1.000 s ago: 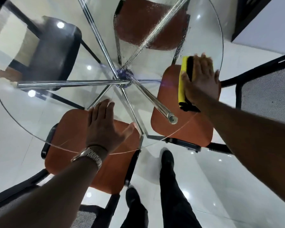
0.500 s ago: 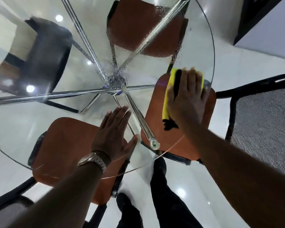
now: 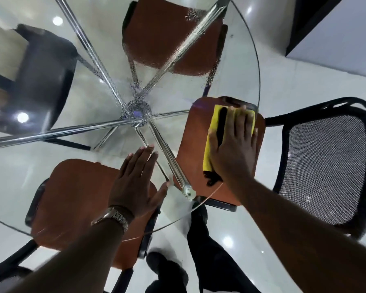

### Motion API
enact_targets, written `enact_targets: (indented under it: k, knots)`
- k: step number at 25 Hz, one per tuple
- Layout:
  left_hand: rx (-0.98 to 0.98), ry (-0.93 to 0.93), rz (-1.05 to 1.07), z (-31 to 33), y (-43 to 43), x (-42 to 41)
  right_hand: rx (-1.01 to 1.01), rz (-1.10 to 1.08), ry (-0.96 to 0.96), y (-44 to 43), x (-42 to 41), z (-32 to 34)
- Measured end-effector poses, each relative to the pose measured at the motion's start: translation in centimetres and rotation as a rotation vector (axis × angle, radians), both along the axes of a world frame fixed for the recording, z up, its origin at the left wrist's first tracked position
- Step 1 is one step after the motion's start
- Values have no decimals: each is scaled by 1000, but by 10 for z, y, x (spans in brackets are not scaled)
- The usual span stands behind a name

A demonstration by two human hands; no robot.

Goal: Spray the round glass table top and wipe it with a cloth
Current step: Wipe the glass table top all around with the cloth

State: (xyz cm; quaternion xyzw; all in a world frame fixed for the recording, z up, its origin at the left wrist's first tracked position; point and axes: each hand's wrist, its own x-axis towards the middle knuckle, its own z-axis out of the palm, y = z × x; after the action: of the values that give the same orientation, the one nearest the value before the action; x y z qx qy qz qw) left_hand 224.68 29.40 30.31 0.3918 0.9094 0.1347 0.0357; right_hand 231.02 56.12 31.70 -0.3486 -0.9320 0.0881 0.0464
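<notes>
Glass tabletop [image 3: 237, 60], droplets [image 3: 135, 89] near centre; right hand [image 3: 235, 149] flat on yellow cloth [image 3: 211, 127] at right edge; left hand [image 3: 135, 182] flat, empty, near edge

- The glass table top [image 3: 241, 60] is showing clear, smooth and glossy, and is throwing back bright round spots of light.
- Its far half is carrying a rough, beaded film of droplets [image 3: 178, 53], while the glass by the near edge is looking smooth.
- The tube legs [image 3: 57, 132] under it are gleaming as polished, mirror-bright metal.
- The cloth [image 3: 212, 127] at the tabletop's right edge is looking soft and matt, yellow with a fuzzy black band.
- The orange seat [image 3: 76, 197] seen through the glass is appearing as matt, finely grained upholstery.
- The chair back [image 3: 323, 166] beyond the right edge is showing open black mesh in a matt black frame.
- The floor [image 3: 283, 85] is shining as glossy pale tile.
- The wristwatch [image 3: 114, 216] is glinting as linked metal.
</notes>
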Motion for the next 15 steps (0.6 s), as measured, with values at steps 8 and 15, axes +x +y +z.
enact_targets:
  k: [8,15]
  knots:
    - [17,-3,6,-1,0,0,-200,-338,141,29,-24,-7]
    - [23,37,-8,-4,-1,0,-392,-521,253,61,-20,-3]
